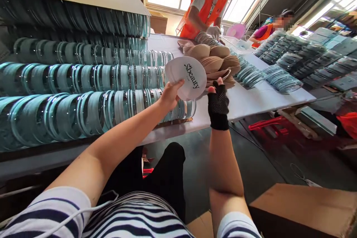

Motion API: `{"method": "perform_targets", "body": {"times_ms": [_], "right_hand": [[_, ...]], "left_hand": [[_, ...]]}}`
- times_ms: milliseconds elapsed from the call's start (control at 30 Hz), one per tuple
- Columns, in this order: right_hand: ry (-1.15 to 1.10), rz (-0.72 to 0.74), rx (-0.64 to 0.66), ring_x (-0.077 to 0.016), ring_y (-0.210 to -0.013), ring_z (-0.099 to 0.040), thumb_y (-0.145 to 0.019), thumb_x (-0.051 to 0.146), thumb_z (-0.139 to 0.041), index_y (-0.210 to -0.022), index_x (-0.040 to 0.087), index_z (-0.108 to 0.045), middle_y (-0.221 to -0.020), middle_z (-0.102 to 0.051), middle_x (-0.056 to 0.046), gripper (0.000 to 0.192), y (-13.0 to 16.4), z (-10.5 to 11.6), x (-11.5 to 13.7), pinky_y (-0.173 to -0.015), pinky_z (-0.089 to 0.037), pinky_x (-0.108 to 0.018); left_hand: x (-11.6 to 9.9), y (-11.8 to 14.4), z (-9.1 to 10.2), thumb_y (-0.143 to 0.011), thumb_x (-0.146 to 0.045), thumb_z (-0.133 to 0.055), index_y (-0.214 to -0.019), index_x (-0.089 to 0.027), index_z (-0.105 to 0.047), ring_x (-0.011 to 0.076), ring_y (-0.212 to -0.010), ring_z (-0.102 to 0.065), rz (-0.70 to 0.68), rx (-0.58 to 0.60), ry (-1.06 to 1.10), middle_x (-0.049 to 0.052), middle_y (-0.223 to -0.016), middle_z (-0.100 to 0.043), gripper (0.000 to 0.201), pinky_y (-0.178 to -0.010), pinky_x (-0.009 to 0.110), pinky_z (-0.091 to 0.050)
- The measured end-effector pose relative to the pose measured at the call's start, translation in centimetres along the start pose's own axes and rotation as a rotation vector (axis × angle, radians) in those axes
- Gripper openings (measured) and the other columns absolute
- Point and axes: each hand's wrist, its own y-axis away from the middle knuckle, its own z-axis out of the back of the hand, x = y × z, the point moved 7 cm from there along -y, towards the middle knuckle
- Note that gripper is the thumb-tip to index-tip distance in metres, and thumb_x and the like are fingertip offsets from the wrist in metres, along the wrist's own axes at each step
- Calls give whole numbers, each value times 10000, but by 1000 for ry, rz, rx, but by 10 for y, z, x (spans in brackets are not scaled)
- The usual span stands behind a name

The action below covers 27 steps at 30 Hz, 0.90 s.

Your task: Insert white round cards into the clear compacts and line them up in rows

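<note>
My left hand [170, 95] is closed on the lower left edge of a round clear plastic case [178, 67], thumb on its face. The case is tilted towards me and carries black lettering that reads "Sbeauty". Just right of it, my right hand [218, 102] wears a black fingerless glove. Its thumb and a fingertip stand apart, close to the lower edge of a pile of beige bra cups [213, 63]. I see nothing gripped in it; the other fingers are partly hidden.
Rows of similar round cases [92, 78] fill the left of the white table [242, 106]. More cases [281, 78] stand at the right. Across the table a person in an orange vest [205, 2] handles cases with gloved hands. A cardboard box [306, 208] stands low at right.
</note>
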Motion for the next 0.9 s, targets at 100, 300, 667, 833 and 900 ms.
{"method": "perform_targets", "body": {"times_ms": [100,300,667,833,900], "right_hand": [[63,167,-29,-255,-1363,-419,-937,398,-389,-1393,126,-455,-1442,-475,-186,535,6,-3,39,-1087,-390,-432],[42,-7,-23,-271,-1054,-625,-920,393,-365,-1229,98,-586,-1151,-645,-193,480,38,-31,65,-844,-508,-379],[445,41,42,-199,-568,-590,-969,419,-350,-946,125,-668,-672,-659,-119,433,134,36,18,-528,-347,-279],[583,79,235,-164,-569,-580,-1001,375,-314,-1049,136,-626,-699,-673,-93,396,112,-18,39,-536,-269,-264],[623,55,380,-161,-570,-578,-994,392,-361,-1114,149,-591,-707,-673,-76,357,97,-43,42,-528,-215,-264]], "left_hand": [[-9,22,10,-743,-202,-730,-908,-160,-705,237,-916,-691,-15,-9,-20,56,-891,-736,173,-849,354,-545],[-20,44,28,-752,-229,-719,-927,-130,-703,211,-833,-691,-28,-23,-33,73,-899,-737,202,-769,311,-552],[-51,-5,46,-818,-96,-673,-1237,-239,-594,205,-1085,-665,-37,-294,200,44,-1118,-721,449,-972,362,-538],[-46,-6,49,-840,-69,-643,-1193,-208,-620,212,-1120,-648,-65,-275,178,45,-1066,-730,379,-997,376,-524],[-45,-4,49,-836,-64,-645,-1136,-186,-647,219,-1121,-645,-71,-271,164,53,-1041,-733,324,-1003,386,-517]]}}
